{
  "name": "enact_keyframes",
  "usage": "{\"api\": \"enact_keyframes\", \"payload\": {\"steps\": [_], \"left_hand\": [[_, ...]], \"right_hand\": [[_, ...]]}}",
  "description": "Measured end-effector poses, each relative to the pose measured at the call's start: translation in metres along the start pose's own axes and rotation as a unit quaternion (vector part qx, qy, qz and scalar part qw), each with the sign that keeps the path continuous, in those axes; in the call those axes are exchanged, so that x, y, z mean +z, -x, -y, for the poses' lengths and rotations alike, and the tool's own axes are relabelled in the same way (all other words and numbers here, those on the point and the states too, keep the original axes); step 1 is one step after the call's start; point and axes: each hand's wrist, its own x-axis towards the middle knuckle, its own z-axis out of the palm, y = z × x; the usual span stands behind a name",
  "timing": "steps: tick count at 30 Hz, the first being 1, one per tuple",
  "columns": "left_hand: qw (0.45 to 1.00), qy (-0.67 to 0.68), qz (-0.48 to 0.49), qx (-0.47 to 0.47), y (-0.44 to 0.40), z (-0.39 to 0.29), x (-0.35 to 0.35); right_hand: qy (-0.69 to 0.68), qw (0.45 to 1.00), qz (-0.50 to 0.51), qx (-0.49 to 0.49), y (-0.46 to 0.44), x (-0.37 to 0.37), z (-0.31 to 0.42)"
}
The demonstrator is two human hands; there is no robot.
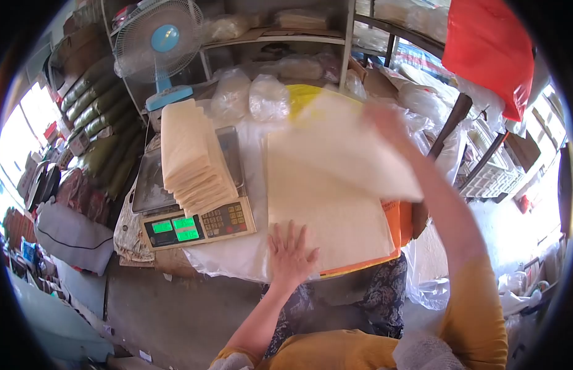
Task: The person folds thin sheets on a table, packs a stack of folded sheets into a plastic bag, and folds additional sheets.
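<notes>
A thin cream-coloured sheet (326, 216) lies spread on a plastic-covered work surface in front of me. My left hand (291, 253) rests flat on its near left corner, fingers spread. Over the far right part, my right hand (384, 120) grips a raised cream-coloured sheet (354, 142), which is blurred by motion. The blur hides the exact finger positions. To the left, a tall stack of folded cream-coloured sheets (194, 157) sits on the metal pan of a digital scale (222, 221) with lit green displays.
A blue fan (165, 38) stands behind the scale. Clear plastic bags (269, 98) lie at the back, beside something yellow (304, 97). An orange item (391, 216) shows beneath the sheets' right edge. A red bag (487, 49) hangs at upper right, above a white crate (493, 172).
</notes>
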Motion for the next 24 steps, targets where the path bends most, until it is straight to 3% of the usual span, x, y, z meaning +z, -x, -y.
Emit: {"api": "enact_keyframes", "payload": {"steps": [1,2,3,4,6,7,8,10,12,13,16,18,20,23,24], "left_hand": [[1.000,0.001,-0.002,-0.003,0.000,0.000,0.000],[1.000,-0.001,-0.004,-0.002,-0.001,-0.001,0.000],[1.000,-0.002,-0.006,-0.001,0.000,-0.001,0.000],[1.000,-0.003,-0.008,0.001,0.000,-0.001,-0.001],[1.000,0.000,0.000,0.002,-0.001,-0.001,-0.002],[1.000,0.002,0.003,0.001,-0.001,-0.002,-0.003],[1.000,0.000,-0.002,0.003,-0.001,-0.002,-0.002],[1.000,-0.005,-0.010,0.008,0.000,-0.001,0.001],[0.999,-0.021,0.035,-0.003,-0.001,-0.005,-0.007],[0.998,-0.029,0.057,-0.007,-0.002,-0.006,-0.011],[0.999,-0.033,0.030,-0.002,-0.001,-0.006,-0.007],[1.000,-0.018,0.001,0.005,0.001,-0.003,0.001],[1.000,-0.011,-0.018,0.011,0.000,-0.002,0.003],[1.000,-0.008,-0.013,0.011,0.000,-0.002,0.002],[1.000,-0.001,-0.003,0.006,0.000,-0.003,0.000]], "right_hand": [[-0.286,0.931,-0.229,0.014,-0.013,-0.028,-0.038],[-0.257,0.918,-0.288,0.092,0.001,-0.088,-0.031],[-0.354,0.883,-0.296,0.088,-0.009,-0.099,-0.054],[-0.277,0.906,-0.307,0.092,0.016,-0.136,-0.038],[-0.266,0.915,-0.295,0.074,0.059,-0.144,-0.007],[-0.214,0.942,-0.257,0.036,0.089,-0.136,0.011],[-0.337,0.917,-0.215,0.001,0.114,-0.111,0.025],[-0.241,0.969,0.012,-0.049,0.163,-0.089,0.064],[-0.193,0.963,0.072,-0.171,0.191,-0.032,0.086],[-0.272,0.934,0.052,-0.226,0.195,-0.007,0.092],[-0.317,0.921,0.022,-0.223,0.174,0.033,0.078],[-0.283,0.945,-0.080,-0.142,0.147,0.008,0.050],[-0.395,0.906,-0.151,0.011,0.148,-0.077,0.045],[-0.311,0.906,-0.272,-0.085,0.177,-0.107,0.044],[-0.307,0.906,-0.261,-0.130,0.190,-0.097,0.050]]}}
